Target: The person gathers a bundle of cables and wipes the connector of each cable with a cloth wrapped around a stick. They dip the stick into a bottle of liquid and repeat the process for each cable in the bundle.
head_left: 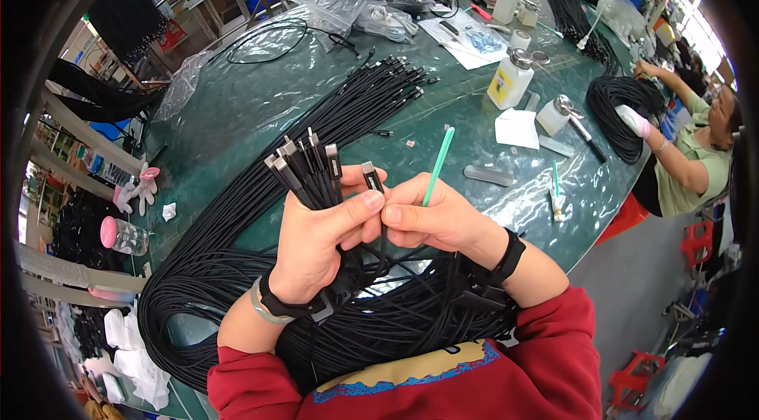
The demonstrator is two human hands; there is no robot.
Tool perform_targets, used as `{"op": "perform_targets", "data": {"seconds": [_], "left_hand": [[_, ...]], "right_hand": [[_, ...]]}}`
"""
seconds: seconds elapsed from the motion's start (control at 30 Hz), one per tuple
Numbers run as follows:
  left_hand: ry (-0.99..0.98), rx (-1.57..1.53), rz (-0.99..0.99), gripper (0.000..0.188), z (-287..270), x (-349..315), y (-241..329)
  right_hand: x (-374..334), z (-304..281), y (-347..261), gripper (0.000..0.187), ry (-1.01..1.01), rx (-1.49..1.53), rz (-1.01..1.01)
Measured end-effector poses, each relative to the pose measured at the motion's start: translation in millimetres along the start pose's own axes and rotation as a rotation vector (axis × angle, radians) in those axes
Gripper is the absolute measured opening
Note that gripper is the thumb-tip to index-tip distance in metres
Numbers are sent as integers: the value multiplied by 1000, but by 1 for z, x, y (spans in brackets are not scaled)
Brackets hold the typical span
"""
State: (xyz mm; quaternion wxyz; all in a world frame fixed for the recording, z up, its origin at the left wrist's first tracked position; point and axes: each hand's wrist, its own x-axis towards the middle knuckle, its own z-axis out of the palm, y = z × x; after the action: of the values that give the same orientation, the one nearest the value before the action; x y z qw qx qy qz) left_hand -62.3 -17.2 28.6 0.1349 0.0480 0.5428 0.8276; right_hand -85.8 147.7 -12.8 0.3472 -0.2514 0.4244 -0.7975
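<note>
My left hand (pixel 320 234) is closed around a bundle of black cables whose metal-tipped connectors (pixel 299 157) fan out above the fist. One cable connector (pixel 371 176) stands apart from the rest, pinched between the left thumb and fingers. Against it, my right hand (pixel 431 210) is closed, its fingertips meeting the left ones at that single cable. A thin green stick (pixel 439 163) rises from the right hand, held between its fingers. More black cables (pixel 237 198) lie in a long bundle on the green table, their connector ends at the far side, and loop under my forearms.
On the right stand a white bottle with a yellow label (pixel 510 80) and a smaller dispenser bottle (pixel 555 114), near a white paper (pixel 515 127) and a brush (pixel 556 198). A co-worker at the right handles a coiled cable bundle (pixel 621 115). Plastic bags (pixel 356 9) lie at the back.
</note>
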Motion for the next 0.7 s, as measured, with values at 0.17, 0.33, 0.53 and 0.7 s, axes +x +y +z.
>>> {"op": "perform_targets", "data": {"seconds": [0.17, 0.33, 0.53, 0.7], "left_hand": [[31, 30, 33, 26, 0, 4, -3], [55, 63, 29, 26, 0, 2, -2], [69, 53, 10, 26, -1, 2, -1], [0, -26, -15, 24, -6, 3, -1]], "right_hand": [[3, 1, 3, 18, 62, -99, -29], [5, 3, 5, 13, 204, -153, -51], [6, 11, 1, 10, 245, -123, -57], [8, 9, 6, 11, 250, -127, -134]]}}
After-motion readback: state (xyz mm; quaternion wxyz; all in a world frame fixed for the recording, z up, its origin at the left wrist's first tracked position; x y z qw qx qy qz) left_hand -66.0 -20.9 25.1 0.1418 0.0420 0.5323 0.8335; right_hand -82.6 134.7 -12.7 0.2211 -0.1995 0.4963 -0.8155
